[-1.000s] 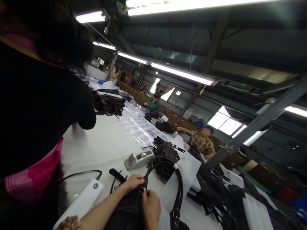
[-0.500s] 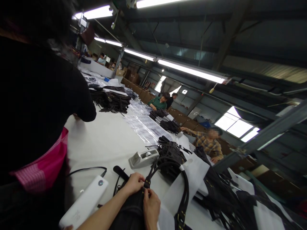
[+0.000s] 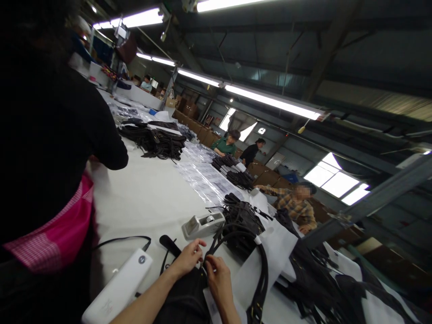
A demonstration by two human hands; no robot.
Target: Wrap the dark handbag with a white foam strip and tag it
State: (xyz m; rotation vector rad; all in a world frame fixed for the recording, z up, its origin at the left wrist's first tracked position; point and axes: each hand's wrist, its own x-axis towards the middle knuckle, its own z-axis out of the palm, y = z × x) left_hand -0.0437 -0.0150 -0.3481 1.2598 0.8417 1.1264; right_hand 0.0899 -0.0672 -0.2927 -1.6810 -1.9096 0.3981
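While my left hand pinches the long black leather strap where it meets the black fabric bag at the table's near edge, my right hand closes fingertips on the same joint, just beside it. Both grips look fingertip-light. Risk, as I judge it: the strap's free loop arcs over white paper sheets toward the heap of black straps; a tug could snag there. The grey tape dispenser sits near.
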